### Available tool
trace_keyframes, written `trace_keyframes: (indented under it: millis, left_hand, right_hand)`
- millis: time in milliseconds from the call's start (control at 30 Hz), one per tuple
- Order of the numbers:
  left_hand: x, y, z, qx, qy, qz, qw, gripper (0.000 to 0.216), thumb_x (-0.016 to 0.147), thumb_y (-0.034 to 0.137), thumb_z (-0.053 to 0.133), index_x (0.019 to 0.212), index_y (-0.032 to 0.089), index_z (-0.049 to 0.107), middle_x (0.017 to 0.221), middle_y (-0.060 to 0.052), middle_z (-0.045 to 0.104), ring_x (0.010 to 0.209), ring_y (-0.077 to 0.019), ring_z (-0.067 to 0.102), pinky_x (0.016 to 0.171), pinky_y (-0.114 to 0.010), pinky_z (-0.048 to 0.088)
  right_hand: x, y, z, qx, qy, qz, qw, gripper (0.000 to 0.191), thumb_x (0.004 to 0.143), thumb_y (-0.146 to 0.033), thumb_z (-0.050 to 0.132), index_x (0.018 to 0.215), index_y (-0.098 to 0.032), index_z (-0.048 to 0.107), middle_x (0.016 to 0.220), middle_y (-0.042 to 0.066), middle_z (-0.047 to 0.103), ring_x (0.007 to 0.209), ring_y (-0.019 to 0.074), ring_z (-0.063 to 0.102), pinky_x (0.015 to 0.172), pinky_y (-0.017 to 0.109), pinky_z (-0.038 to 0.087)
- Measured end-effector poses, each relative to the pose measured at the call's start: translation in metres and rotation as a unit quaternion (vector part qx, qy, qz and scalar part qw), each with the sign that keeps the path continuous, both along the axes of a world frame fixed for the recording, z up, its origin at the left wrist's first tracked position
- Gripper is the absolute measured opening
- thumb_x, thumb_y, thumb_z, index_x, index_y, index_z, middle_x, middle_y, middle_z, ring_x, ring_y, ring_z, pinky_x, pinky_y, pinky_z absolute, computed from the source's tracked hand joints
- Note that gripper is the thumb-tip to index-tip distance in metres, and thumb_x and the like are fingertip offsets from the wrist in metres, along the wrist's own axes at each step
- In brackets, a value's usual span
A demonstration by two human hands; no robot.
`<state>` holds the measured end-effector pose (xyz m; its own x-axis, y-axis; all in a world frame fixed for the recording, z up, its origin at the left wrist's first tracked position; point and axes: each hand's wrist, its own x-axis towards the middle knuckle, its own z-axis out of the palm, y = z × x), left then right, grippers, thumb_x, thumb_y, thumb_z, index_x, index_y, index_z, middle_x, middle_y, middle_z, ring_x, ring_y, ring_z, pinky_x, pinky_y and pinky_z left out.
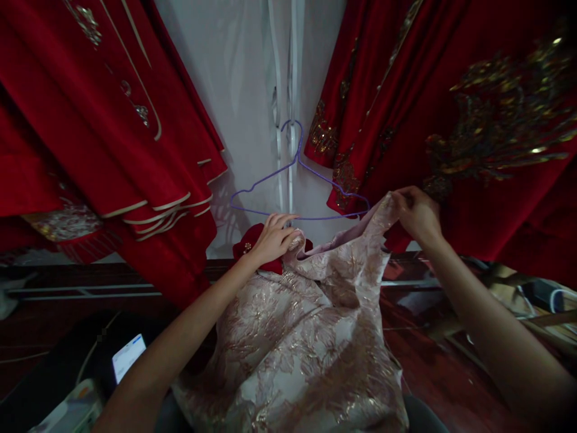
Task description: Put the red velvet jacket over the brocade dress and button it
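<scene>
While the right hand (418,213) pinches one shoulder of the brocade garment (306,337) between thumb and fingers, cloth at their 9 o'clock, the left hand (276,239) meets the other shoulder, cloth at about 3 o'clock, fingers outstretched, close together; cannot tell if pinching. Garment body spreads toward 6; purple hanger (298,155) beyond, at 12.

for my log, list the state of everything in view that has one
Pale pink brocade dress, creased, top held up
Left hand, fingers holding dress
Right hand, fingers pinching dress
Thin purple wire hanger, upright, bare
Flat rectangular phone, white screen lit
Red embroidered cloth garments, hanging
</scene>
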<state>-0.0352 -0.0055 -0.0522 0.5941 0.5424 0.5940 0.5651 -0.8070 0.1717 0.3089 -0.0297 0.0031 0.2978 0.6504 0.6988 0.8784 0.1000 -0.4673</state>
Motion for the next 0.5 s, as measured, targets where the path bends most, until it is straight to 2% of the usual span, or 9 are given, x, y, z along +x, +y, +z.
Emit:
trace_keyframes:
  millis: [200,400,500]
  left_hand:
    - [-0.001,0.001,0.003,-0.012,0.003,-0.007,1.0,0.03,0.091,0.033,0.04,0.091,0.022,0.067,0.129,-0.002,0.052,0.117,-0.0197,0.042,0.103,-0.043,0.029]
    - [0.011,0.001,0.004,-0.036,-0.015,-0.038,0.998,0.029,0.091,0.034,0.04,0.092,0.023,0.067,0.128,0.0,0.054,0.117,-0.0186,0.042,0.101,-0.041,0.031]
    - [0.023,-0.004,0.004,-0.053,-0.03,-0.054,0.997,0.031,0.092,0.034,0.038,0.088,0.023,0.066,0.128,0.0,0.054,0.117,-0.0177,0.043,0.101,-0.04,0.031]
  right_hand:
    - [-0.004,0.002,0.002,0.004,-0.009,0.002,1.0,0.018,0.082,-0.028,0.049,0.087,-0.019,0.063,0.086,0.01,0.068,0.073,0.0205,0.061,0.068,0.029,0.044]
    - [-0.026,0.017,0.017,0.031,-0.071,0.063,0.995,0.019,0.082,-0.032,0.049,0.083,-0.019,0.063,0.088,0.01,0.065,0.083,0.0227,0.058,0.076,0.035,0.044]
    - [-0.044,0.025,0.025,0.047,-0.065,0.099,0.992,0.021,0.084,-0.035,0.048,0.086,-0.021,0.063,0.088,0.009,0.065,0.082,0.0218,0.058,0.075,0.034,0.044]
